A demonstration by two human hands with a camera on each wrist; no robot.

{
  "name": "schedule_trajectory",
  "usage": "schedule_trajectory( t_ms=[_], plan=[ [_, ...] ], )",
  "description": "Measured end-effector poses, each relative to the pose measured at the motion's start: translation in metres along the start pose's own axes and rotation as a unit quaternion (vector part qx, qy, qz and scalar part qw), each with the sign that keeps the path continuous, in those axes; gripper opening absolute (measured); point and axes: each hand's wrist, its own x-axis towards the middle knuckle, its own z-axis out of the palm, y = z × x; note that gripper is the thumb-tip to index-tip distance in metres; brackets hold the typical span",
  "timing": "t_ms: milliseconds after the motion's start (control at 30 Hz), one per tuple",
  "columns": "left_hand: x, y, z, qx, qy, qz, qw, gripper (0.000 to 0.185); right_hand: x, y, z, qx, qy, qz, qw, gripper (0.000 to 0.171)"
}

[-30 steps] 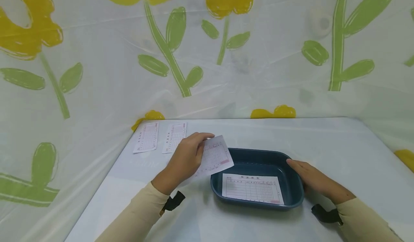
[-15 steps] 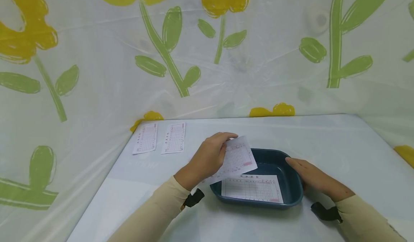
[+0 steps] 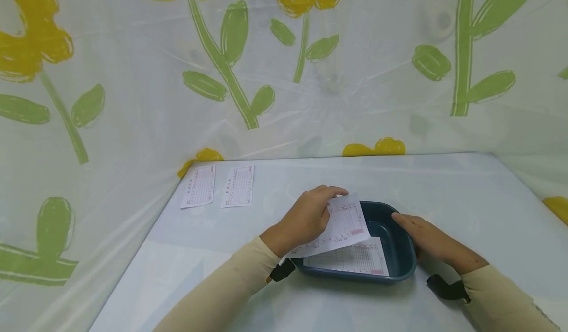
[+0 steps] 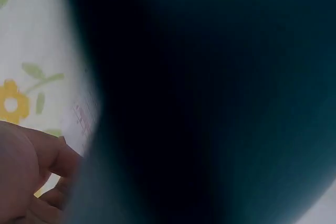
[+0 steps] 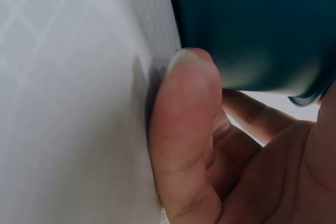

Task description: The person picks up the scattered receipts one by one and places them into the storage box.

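My left hand (image 3: 306, 222) pinches a printed paper form (image 3: 348, 223) by its upper left part, tilted over the left side of a dark teal tray (image 3: 386, 223). Inside the tray lies another form (image 3: 361, 262), partly covered by the held one. At the tray's right end, my right hand (image 3: 432, 240) grips it with the thumb at the rim. The right wrist view has its fingers (image 5: 184, 119) curled against the tray's outer wall (image 5: 252, 30). In the left wrist view the tray's blurred wall (image 4: 273, 108) hides most of the held paper.
Two more printed forms, a left one (image 3: 199, 186) and a right one (image 3: 238, 186), lie apart at the table's far left. Behind the white table (image 3: 275, 174) hangs a flower-patterned curtain (image 3: 372, 90).
My left hand has moved right with the paper form, from beside the tray to over its left part. The right hand keeps its grip on the tray.
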Motion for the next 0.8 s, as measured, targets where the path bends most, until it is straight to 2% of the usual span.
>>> schedule_trajectory(
  t_ms=[233, 433, 800],
  plan=[
    [0.004, 0.003, 0.011, 0.016, -0.045, 0.013, 0.9988, 0.051, 0.001, 0.003, 0.000, 0.002, 0.001, -0.002, 1.000, 0.080],
    [0.002, 0.001, 0.020, 0.030, -0.078, 0.011, 0.9964, 0.053, 0.003, 0.003, 0.000, -0.003, 0.002, -0.004, 1.000, 0.081],
    [-0.002, -0.006, 0.042, 0.027, -0.092, 0.015, 0.9953, 0.052, 0.004, 0.005, 0.000, 0.006, -0.006, -0.010, 1.000, 0.077]
  ],
)
